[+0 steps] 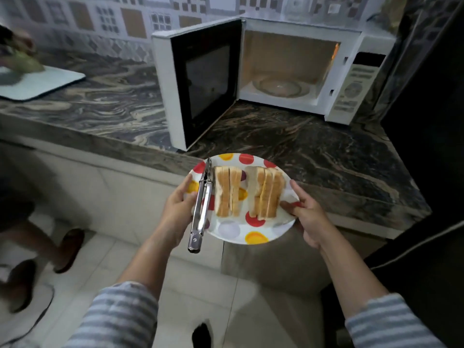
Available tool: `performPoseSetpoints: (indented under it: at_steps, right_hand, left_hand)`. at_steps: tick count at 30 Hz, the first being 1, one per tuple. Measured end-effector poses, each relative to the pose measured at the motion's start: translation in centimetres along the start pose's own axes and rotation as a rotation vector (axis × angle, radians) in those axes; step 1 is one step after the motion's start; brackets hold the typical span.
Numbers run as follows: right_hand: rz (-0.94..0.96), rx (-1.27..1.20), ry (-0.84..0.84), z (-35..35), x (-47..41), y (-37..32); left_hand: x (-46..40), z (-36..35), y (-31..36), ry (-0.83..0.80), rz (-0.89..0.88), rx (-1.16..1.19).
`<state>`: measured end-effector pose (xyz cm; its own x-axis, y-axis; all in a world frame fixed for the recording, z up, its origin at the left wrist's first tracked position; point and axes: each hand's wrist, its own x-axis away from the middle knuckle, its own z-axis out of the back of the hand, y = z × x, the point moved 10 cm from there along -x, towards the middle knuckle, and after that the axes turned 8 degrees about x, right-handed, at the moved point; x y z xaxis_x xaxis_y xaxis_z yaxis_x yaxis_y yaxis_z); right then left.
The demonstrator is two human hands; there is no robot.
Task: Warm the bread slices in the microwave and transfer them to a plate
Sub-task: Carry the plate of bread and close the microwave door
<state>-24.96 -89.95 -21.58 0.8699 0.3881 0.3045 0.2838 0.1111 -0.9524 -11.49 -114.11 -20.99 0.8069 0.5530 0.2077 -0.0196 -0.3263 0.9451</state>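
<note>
Front and centre, two rows of bread slices (247,192) stand on edge on a polka-dot plate (253,236) that I hold out in the air just off the front edge of the marbled surface (313,151). Metal tongs (200,209) lie along the plate's left side, closed, with their handle end sticking out past the rim toward me. My left hand (178,207) grips the plate's left rim, thumb on top beside the tongs; my right hand (307,217) clamps the right rim, thumb resting on the plate just beside the right row of bread. Both hands are closed on the plate, well apart from each other, with striped sleeves (120,315) pushed up the forearms.

Beyond the plate, a white microwave (351,79) sits on the surface against the patterned tile wall (105,18), its door (200,84) swung wide open to the left and its glass turntable (278,85) bare under the cavity light. Far left, a white cutting board (42,84) lies on the surface, where another person's hand (17,46) rests on something green, blurred. Below it that person's sandalled feet (67,247) stand on the pale tiled floor (200,285).
</note>
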Motion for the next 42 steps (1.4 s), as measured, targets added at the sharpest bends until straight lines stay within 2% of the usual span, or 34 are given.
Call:
performPoseSetpoints:
  at_steps: [7,12,18,23,27,34,38,42]
  right_hand:
    - [0.035,0.052,-0.192,-8.0,4.8,2.3]
    - [0.075,0.062,-0.334,-15.8,6.9,1.9]
    - [0.058,0.034,-0.364,-25.9,6.6,2.0]
    - [0.088,-0.009,-0.390,-34.2,5.6,1.3]
    - [0.100,-0.019,-0.356,-39.1,3.6,0.3]
    - [0.111,-0.017,-0.278,-42.7,-2.2,-3.6]
    - [0.130,0.006,-0.210,-42.6,-7.1,-5.7]
    - [0.182,0.050,-0.096,-41.2,-13.1,-8.0]
  left_hand:
    - [7.9,8.0,0.8,0.071,-0.059,0.012]
    - [10.5,15.6,2.6,0.199,-0.078,0.018]
    - [10.6,24.1,6.9,0.229,-0.129,-0.001]
    - [7.1,32.2,10.0,0.238,-0.107,-0.057]
    - [4.0,35.7,13.6,0.218,-0.132,-0.068]
    - [-3.6,36.6,17.9,0.106,-0.144,-0.029]
    - [-10.0,35.1,18.7,0.007,-0.123,-0.023]
    - [-17.0,33.3,19.8,-0.022,-0.118,-0.014]
